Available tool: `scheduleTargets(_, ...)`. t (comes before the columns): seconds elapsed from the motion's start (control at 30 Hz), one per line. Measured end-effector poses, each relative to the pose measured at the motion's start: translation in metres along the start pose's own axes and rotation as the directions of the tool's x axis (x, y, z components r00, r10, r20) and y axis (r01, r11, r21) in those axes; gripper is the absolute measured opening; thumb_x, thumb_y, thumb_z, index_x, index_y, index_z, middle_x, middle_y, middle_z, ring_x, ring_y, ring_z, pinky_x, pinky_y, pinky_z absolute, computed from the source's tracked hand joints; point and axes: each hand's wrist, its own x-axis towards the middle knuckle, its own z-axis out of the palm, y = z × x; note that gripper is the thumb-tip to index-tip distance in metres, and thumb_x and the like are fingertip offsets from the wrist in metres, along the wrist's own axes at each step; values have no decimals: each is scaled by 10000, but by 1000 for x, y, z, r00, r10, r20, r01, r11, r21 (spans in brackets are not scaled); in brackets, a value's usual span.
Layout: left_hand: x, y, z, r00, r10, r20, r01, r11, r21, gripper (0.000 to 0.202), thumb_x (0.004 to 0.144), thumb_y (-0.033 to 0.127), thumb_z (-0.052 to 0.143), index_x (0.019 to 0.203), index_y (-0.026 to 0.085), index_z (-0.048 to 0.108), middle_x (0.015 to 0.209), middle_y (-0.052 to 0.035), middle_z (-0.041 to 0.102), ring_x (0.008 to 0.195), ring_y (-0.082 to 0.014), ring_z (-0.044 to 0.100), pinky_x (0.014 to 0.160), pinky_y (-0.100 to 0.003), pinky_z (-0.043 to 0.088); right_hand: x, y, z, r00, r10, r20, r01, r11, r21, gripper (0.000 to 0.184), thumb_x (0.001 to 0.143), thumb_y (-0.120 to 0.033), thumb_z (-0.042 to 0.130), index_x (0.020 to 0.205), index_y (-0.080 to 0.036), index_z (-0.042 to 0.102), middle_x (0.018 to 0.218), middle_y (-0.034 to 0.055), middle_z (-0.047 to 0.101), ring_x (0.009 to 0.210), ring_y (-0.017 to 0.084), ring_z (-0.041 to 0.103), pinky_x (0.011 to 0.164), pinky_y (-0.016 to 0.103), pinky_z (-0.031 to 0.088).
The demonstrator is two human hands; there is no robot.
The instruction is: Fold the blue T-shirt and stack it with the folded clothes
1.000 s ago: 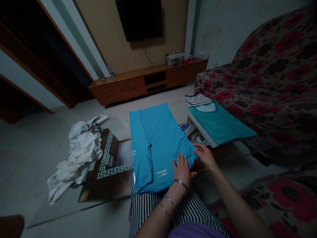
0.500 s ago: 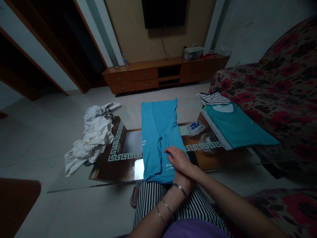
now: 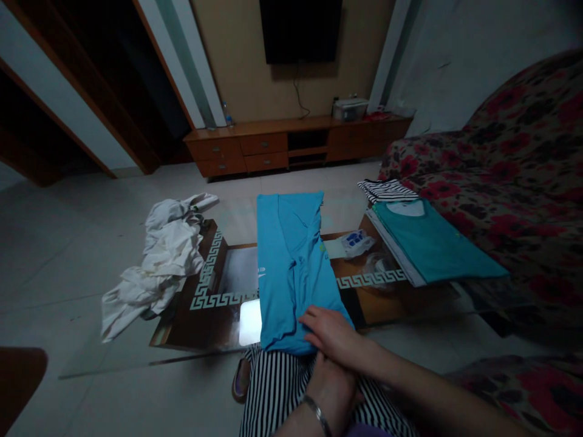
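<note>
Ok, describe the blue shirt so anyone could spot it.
Start at the glass table. On it, between the crumpled white clothes and the teal shirt, lies the blue shirt. Unlike them, it is narrowly folded, the right hand over its near end.

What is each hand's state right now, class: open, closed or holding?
Left hand: cannot be told, partly hidden.
Right hand: open, resting on the blue shirt.

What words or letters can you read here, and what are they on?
No whole word is readable.
Blue shirt: white mark at its left edge, cut off; tiny print at its right edge, too small.
Plastic bag: blue print, too blurred.
Teal shirt: tiny yellowish mark, too small.
</note>
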Motion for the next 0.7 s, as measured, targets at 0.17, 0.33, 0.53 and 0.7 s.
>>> scheduleTargets(0.17, 28, -11, -81, 997, -78, -28, 80, 994, 69, 201, 890, 218, 497, 1033, 212, 637, 1070, -60, 656, 1017, -243, 579, 915, -419, 455, 53, 93, -59, 987, 49, -150, -28, 990, 135, 219, 871, -243, 540, 1022, -198, 692, 1025, 54, 685, 949, 178, 620, 843, 274, 440)
scheduleTargets(0.33, 122, -64, -134, 917, -227, -327, 305, 929, 212, 443, 862, 169, 530, 1303, 143, 490, 1380, -145, 464, 1273, -292, 407, 1024, -441, 364, 186, 220, -107, 875, 467, -125, -387, 831, 399, 138, 797, -171, 578, 803, -114, 704, 692, 52, 679, 627, 115, 597, 641, 200, 449)
scheduleTargets(0.53, 184, -118, -148, 853, -381, -357, 470, 858, 207, 468, 873, 246, 530, 1320, 121, 469, 1192, -155, 596, 1114, -303, 517, 936, -452, 386, 334, 315, -138, 748, 615, -249, -479, 760, 439, 208, 810, -175, 562, 938, -61, 679, 729, 107, 683, 613, 127, 601, 643, 232, 464)
scheduleTargets(0.7, 197, -133, -157, 853, -470, -224, 501, 860, 102, 278, 861, 310, 554, 1095, 166, 594, 1063, -120, 652, 1045, -298, 554, 885, -423, 382, 407, 365, -150, 728, 582, -362, -437, 801, 409, 196, 718, -174, 665, 895, -92, 688, 911, 114, 693, 845, 157, 614, 790, 258, 450)
